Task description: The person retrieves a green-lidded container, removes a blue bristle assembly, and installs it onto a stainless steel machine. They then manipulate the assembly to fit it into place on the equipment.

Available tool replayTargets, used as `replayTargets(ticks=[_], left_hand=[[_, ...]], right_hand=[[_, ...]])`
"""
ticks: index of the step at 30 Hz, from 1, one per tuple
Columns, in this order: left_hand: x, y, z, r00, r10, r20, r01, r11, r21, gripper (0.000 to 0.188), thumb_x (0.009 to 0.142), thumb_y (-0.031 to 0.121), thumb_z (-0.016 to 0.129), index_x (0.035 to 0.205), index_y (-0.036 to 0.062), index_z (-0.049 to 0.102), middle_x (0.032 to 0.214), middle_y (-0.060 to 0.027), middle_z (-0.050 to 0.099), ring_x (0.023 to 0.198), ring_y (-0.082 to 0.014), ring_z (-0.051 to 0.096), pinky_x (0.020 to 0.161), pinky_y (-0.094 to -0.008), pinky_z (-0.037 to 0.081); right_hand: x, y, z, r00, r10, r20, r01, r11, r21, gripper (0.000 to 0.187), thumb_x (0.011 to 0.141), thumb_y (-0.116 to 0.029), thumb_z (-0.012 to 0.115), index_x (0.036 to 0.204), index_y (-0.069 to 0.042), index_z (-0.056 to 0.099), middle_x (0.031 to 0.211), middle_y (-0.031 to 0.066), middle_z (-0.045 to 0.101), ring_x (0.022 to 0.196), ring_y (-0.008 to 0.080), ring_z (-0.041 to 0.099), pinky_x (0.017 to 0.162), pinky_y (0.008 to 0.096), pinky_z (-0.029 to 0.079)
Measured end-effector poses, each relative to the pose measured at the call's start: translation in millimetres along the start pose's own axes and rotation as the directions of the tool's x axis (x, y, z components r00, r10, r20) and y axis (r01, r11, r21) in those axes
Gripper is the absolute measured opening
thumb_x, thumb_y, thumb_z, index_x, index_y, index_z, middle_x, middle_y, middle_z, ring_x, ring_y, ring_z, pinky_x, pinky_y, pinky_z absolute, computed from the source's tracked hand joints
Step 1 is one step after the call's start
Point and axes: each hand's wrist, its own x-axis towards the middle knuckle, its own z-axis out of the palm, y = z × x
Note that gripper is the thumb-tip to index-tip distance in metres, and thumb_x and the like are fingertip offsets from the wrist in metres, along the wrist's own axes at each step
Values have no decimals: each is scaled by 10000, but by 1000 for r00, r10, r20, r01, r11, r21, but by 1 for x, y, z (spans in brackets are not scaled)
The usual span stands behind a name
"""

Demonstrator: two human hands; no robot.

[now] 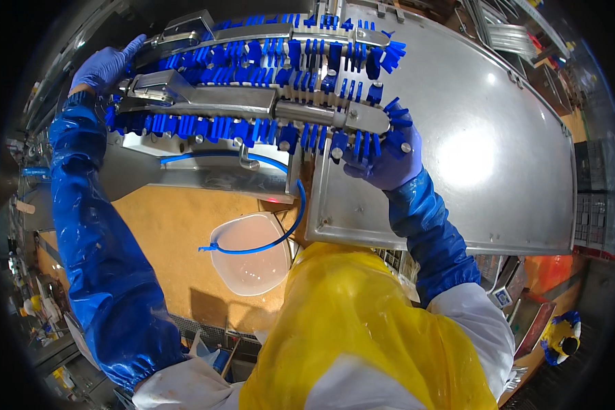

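Two side-by-side metal conveyor arms with blue-fingered belts stretch across the top: a far arm [253,32] and a near arm [239,100]. Short blue rubber fingers [236,130] stick out along both. My left hand [102,70], in a thin purple-blue glove, lies against their left end with the visible fingers stretched out; its other fingers are partly hidden. At the right end of the near arm, my right hand [398,164], gloved alike, curls around the blue fingers of the belt. The belt covers part of that hand.
A broad steel tabletop [499,164] spreads to the right. Below the arms, a blue hose [299,212] loops from a steel trough [215,174] down to a white tub [249,256] on the yellow-brown floor [164,212]. Another person [562,338] in yellow is at far lower right.
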Motion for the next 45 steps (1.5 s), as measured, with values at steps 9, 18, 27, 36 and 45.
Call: replayTargets(ticks=[9,18,27,36,45], left_hand=[[-4,1,-7,914,-276,-297,115,878,-465,721,924,665,460,1401,129,528,1204,-227,632,1180,-357,586,982,-431,480],[22,-42,119,939,-92,-330,45,988,-148,516,1048,296,342,1551,337,236,1567,-226,299,1386,-422,396,1145,-414,342],[-43,69,25,525,-568,-634,-72,713,-698,440,997,258,567,1378,56,484,1371,-202,509,1250,-314,526,1038,-376,429],[-178,275,3,662,-181,-727,-514,597,-616,325,781,51,722,1102,61,674,1006,-103,659,970,-325,617,935,-399,468],[-127,331,40,717,39,-696,-549,646,-530,337,802,368,715,846,43,635,738,-106,567,728,-311,584,731,-443,466]], right_hand=[[-4,5,4,998,-27,-52,27,1000,-6,509,926,-553,460,1235,-177,609,1034,80,696,809,215,651,629,349,436],[-16,22,48,888,-286,-361,215,951,-223,464,897,-566,495,1018,-150,661,781,72,648,528,201,525,458,323,353],[-29,28,47,955,-188,-229,128,959,-252,674,876,-710,456,1175,-123,599,977,128,650,620,222,556,473,315,391],[-9,-4,66,989,-42,-144,67,983,173,767,877,-664,541,1297,-23,524,1101,152,615,724,184,570,533,220,452],[-36,-31,-3,870,-380,-316,81,740,-668,833,927,-764,282,827,-46,692,545,27,505,417,123,386,426,239,292]])
